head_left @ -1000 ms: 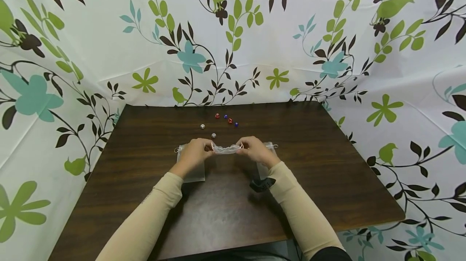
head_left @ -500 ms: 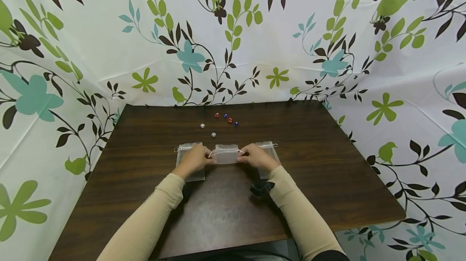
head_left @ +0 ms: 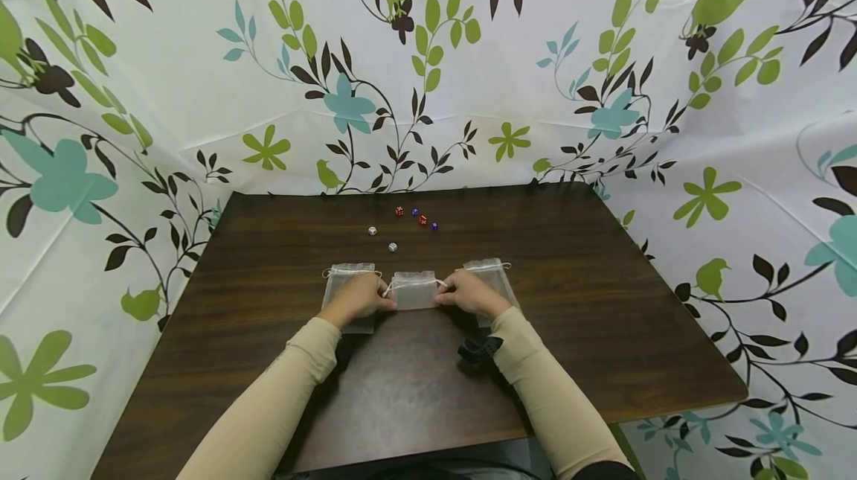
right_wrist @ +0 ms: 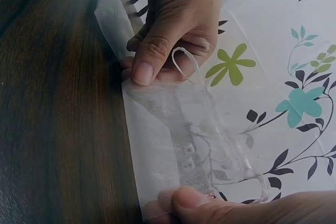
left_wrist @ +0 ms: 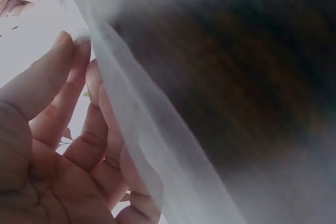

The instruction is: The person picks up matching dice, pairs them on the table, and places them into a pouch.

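A small sheer white drawstring bag (head_left: 413, 291) lies flat at the middle of the table, between the two hands. My left hand (head_left: 360, 295) pinches its left edge and my right hand (head_left: 471, 292) its right edge. In the right wrist view, the pouch (right_wrist: 152, 145) is stretched between thumbs and fingers, its cord looping out at the mouth. A second sheer bag (head_left: 361, 322) lies partly under the left hand, a third (head_left: 492, 272) partly under the right. Sheer fabric (left_wrist: 152, 129) crosses close to the left wrist camera, beside the left fingers (left_wrist: 79, 77).
Beyond the bags lie two red dice (head_left: 399, 210), two blue dice (head_left: 434, 226) and two white dice (head_left: 393, 247). The brown wooden table (head_left: 589, 316) meets a patterned cloth backdrop (head_left: 428, 130) at its far edge. A dark wrist device (head_left: 479, 350) hangs by the right sleeve.
The middle bag, bunched and held up a second ago, has come down toward the person and now lies flatter on the table. Both hands moved slightly down with it; the dice stayed put.
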{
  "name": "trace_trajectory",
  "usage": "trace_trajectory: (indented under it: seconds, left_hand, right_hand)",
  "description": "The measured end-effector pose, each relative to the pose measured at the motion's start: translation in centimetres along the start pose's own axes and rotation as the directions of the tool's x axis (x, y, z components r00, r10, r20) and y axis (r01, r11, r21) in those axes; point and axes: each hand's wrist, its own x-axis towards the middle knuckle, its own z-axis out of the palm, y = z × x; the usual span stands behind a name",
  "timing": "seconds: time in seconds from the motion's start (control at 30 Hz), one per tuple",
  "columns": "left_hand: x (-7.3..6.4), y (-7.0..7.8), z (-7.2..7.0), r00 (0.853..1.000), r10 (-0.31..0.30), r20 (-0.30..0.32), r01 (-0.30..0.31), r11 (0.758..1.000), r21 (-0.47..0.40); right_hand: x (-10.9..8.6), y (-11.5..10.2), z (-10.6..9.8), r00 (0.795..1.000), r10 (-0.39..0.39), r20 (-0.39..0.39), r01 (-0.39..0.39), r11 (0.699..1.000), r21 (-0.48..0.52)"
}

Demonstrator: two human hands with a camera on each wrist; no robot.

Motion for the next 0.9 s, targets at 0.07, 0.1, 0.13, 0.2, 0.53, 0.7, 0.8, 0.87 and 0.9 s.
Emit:
trace_trajectory:
  seconds: [0.07, 0.1, 0.13, 0.2, 0.53, 0.7, 0.8, 0.87, 0.9]
  left_hand:
    - [0.0, -0.1, -0.1, 1.000, 0.002, 0.004, -0.002, 1.000, -0.009]
    - [-0.1, -0.1, -0.1, 1.000, 0.005, 0.008, -0.005, 1.000, -0.014]
    - [-0.1, -0.1, -0.2, 1.000, 0.012, 0.011, -0.012, 1.000, -0.021]
    - [-0.2, -0.2, -0.5, 1.000, 0.024, 0.009, -0.023, 0.999, -0.036]
    - [-0.2, 0.0, -0.9, 0.954, 0.262, -0.142, -0.276, 0.957, -0.091]
    - [0.0, 0.4, -0.5, 0.920, 0.360, -0.157, -0.365, 0.931, -0.005]
    - [0.1, 0.5, -0.4, 0.929, 0.340, -0.146, -0.338, 0.940, 0.040]
    - [0.2, 0.6, -0.5, 0.942, 0.309, -0.133, -0.304, 0.951, 0.056]
    - [0.2, 0.7, -0.6, 0.944, 0.303, -0.128, -0.297, 0.953, 0.063]
  right_hand:
    - [0.1, 0.0, 0.0, 1.000, -0.004, -0.005, 0.004, 1.000, 0.007]
    - [0.1, 0.0, 0.0, 1.000, -0.010, -0.008, 0.010, 1.000, 0.008]
    - [0.1, 0.0, 0.1, 1.000, -0.008, -0.013, 0.008, 1.000, 0.008]
    - [0.1, 0.0, 0.1, 1.000, -0.011, -0.026, 0.011, 1.000, 0.004]
    - [0.1, 0.1, 0.4, 0.999, 0.020, -0.042, -0.018, 0.999, 0.032]
    - [0.0, -0.2, 0.4, 0.998, 0.042, -0.042, -0.041, 0.998, 0.039]
    - [-0.2, -0.2, 0.4, 0.998, 0.044, -0.045, -0.043, 0.999, 0.030]
    - [-0.2, -0.2, 0.5, 0.998, 0.039, -0.048, -0.038, 0.999, 0.021]
    - [-0.1, -0.2, 0.5, 0.998, 0.029, -0.050, -0.029, 1.000, 0.010]
